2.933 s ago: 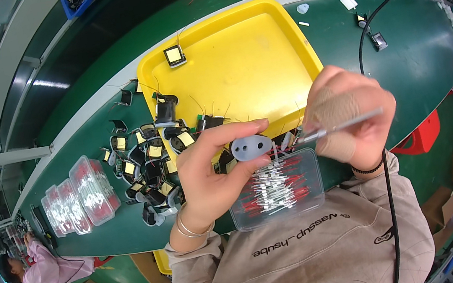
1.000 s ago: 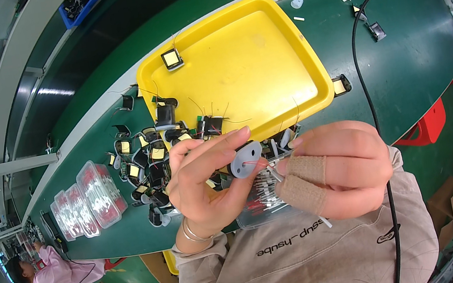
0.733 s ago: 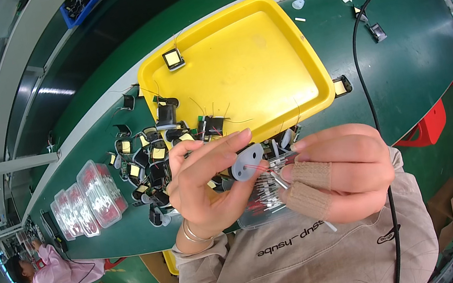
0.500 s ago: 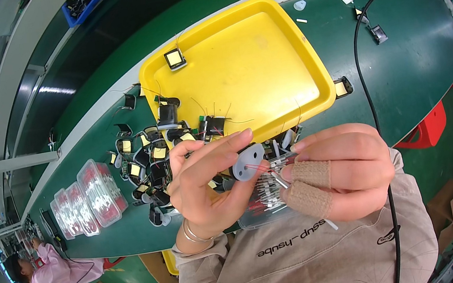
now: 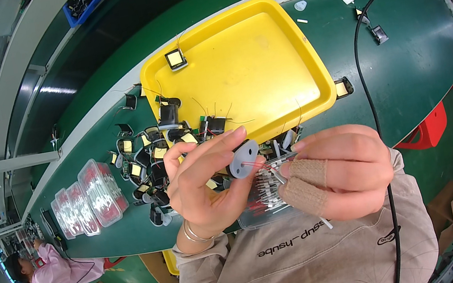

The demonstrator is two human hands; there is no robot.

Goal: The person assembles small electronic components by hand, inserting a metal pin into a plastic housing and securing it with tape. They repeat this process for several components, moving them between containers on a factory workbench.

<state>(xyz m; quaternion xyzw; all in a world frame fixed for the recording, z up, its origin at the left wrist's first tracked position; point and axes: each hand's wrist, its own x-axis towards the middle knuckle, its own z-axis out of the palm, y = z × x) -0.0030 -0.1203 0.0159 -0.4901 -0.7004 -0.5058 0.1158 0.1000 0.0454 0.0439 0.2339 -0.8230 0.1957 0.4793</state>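
Observation:
Between the thumb and fingers of my left hand (image 5: 206, 184) is a small part with a pale grey oval end plate (image 5: 243, 160). Dark holes show in the plate, and a black body sits behind it, mostly covered by my fingers. Thin red wires (image 5: 254, 164) run from the plate toward my right hand (image 5: 340, 173), which wears beige wraps on two fingers. My right hand is closed on a thin pale tube; one white end (image 5: 327, 223) pokes out below the fingers. Under my hands, a clear box (image 5: 252, 221) holds many thin red-and-white pieces.
A yellow tray (image 5: 315, 60) lies beyond my hands, with one small black part (image 5: 175, 59) inside. Many black parts (image 5: 149, 160) are heaped at its left. Clear boxes (image 5: 94, 193) stand farther left. A black cable (image 5: 363, 70) hangs on the right. Someone in pink (image 5: 59, 268) sits far left.
My left hand has shifted slightly left and up with the part, turning its plate a little. My right hand has barely moved. Two small parts on the far strip have slid right.

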